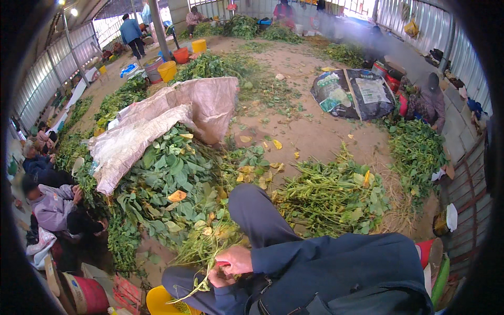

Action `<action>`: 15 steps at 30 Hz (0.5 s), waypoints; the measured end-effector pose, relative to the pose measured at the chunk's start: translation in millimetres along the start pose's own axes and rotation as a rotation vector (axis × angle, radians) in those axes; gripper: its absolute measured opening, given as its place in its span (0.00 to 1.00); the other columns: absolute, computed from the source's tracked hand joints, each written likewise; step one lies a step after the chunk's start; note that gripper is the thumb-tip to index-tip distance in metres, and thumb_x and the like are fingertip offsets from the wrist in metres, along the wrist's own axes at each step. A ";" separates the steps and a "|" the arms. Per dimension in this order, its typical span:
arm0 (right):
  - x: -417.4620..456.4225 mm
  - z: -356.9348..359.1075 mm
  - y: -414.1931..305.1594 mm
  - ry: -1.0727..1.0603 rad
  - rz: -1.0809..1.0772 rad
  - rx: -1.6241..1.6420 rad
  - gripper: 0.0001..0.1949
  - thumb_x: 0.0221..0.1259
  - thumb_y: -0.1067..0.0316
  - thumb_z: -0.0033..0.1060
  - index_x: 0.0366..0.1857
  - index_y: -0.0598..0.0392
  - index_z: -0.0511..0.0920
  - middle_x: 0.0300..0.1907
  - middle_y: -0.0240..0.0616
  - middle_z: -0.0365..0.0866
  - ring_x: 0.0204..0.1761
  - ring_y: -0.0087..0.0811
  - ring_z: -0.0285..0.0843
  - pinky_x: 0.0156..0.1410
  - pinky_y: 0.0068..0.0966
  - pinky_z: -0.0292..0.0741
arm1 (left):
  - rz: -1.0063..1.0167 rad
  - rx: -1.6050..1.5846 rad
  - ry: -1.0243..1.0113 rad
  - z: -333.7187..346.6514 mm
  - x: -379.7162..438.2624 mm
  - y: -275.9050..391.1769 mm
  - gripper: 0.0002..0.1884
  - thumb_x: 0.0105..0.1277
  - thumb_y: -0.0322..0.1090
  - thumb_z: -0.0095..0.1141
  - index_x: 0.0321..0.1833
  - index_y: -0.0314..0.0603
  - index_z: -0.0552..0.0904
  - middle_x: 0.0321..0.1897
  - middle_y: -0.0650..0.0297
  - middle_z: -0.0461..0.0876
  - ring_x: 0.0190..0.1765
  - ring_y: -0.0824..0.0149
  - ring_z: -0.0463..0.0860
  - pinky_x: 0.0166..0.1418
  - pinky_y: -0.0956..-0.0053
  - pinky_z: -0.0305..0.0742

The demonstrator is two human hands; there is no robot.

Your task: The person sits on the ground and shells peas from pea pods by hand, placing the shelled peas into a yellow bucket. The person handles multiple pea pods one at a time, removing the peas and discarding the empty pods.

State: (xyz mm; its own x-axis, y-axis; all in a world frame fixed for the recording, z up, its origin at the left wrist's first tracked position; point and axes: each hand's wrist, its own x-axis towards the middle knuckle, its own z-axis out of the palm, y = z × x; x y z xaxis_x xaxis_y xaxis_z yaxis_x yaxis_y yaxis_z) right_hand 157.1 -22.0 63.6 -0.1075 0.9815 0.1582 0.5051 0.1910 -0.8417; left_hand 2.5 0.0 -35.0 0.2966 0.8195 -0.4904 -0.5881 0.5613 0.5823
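Note:
Over my lap, my left hand (219, 277) closes on the stalk of a green bean plant (208, 264), whose pale stem end points down and left. Against it, higher up, my right hand (239, 260) is closed around a small red object (223, 264), too small to name. Just beneath the stem stands a yellow bucket (157, 299) with green pods inside. A leafy heap of cut bean plants (173, 173) lies before my knees, partly under a pinkish woven sack (157, 118). More plants with pods (327, 193) lie beyond my right knee.
People sit among plants at the left (53, 204) and at the right (431, 98); another person (132, 33) stands at the back. A dark printed sack (370, 94) lies on the dirt floor. Yellow (167, 71) and orange (181, 55) buckets stand near a post. A red-and-white bucket (90, 295) is at lower left.

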 end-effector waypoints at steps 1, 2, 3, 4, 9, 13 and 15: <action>0.0 -1.9 -0.2 0.006 -0.006 0.019 0.09 0.48 0.65 0.64 0.32 0.55 0.77 0.25 0.49 0.79 0.31 0.57 0.80 0.36 0.48 0.72 | 0.015 0.015 -0.008 -5.3 1.5 -1.4 0.26 0.58 0.45 0.53 0.51 0.28 0.81 0.46 0.50 0.85 0.47 0.56 0.87 0.51 0.65 0.84; 0.0 -3.2 -0.2 0.011 -0.012 0.038 0.09 0.48 0.65 0.64 0.32 0.56 0.77 0.25 0.49 0.79 0.31 0.57 0.80 0.35 0.48 0.72 | -0.008 -0.060 -0.028 -11.4 1.4 -2.8 0.24 0.60 0.42 0.52 0.51 0.26 0.82 0.46 0.49 0.85 0.46 0.56 0.87 0.50 0.64 0.84; -0.4 -4.1 0.8 0.005 -0.010 0.023 0.09 0.48 0.65 0.64 0.32 0.56 0.77 0.25 0.49 0.79 0.31 0.57 0.80 0.36 0.48 0.72 | -0.006 -0.025 -0.042 -10.3 3.4 -2.7 0.24 0.61 0.41 0.51 0.52 0.26 0.82 0.45 0.50 0.85 0.46 0.56 0.87 0.50 0.64 0.84; -1.4 -3.3 2.3 -0.001 -0.009 0.007 0.10 0.48 0.65 0.64 0.32 0.56 0.77 0.25 0.49 0.79 0.31 0.57 0.80 0.36 0.47 0.73 | -0.003 0.011 -0.057 -9.2 5.5 -2.4 0.23 0.61 0.40 0.51 0.52 0.26 0.81 0.45 0.50 0.86 0.46 0.57 0.87 0.50 0.64 0.84; -5.3 -0.6 13.9 0.013 0.044 0.091 0.14 0.50 0.61 0.68 0.37 0.56 0.78 0.27 0.51 0.81 0.32 0.56 0.81 0.37 0.46 0.74 | 0.036 0.227 -0.031 16.3 -16.4 19.5 0.14 0.67 0.34 0.57 0.46 0.26 0.82 0.42 0.52 0.86 0.37 0.64 0.86 0.41 0.72 0.84; -7.5 -2.9 17.2 -0.091 0.125 0.057 0.19 0.59 0.52 0.66 0.34 0.60 0.75 0.29 0.50 0.79 0.34 0.56 0.78 0.38 0.44 0.71 | 0.184 0.183 0.028 18.9 -9.4 4.8 0.14 0.72 0.40 0.56 0.40 0.33 0.84 0.23 0.65 0.81 0.19 0.76 0.71 0.21 0.81 0.66; -8.4 -10.9 13.4 -0.228 0.226 0.206 0.18 0.64 0.50 0.62 0.36 0.58 0.79 0.27 0.46 0.81 0.27 0.45 0.78 0.31 0.38 0.71 | 0.165 0.209 -0.044 12.2 -7.2 5.1 0.13 0.72 0.40 0.56 0.40 0.35 0.83 0.21 0.66 0.78 0.19 0.73 0.74 0.20 0.79 0.68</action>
State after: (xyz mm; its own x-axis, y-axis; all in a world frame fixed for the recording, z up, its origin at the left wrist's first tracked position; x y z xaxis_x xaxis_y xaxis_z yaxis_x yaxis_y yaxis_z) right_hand 174.1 -27.6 56.6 -0.2121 0.9668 -0.1428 0.3577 -0.0592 -0.9320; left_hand 6.6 -1.6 -20.5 0.2447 0.9034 -0.3520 -0.4642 0.4279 0.7755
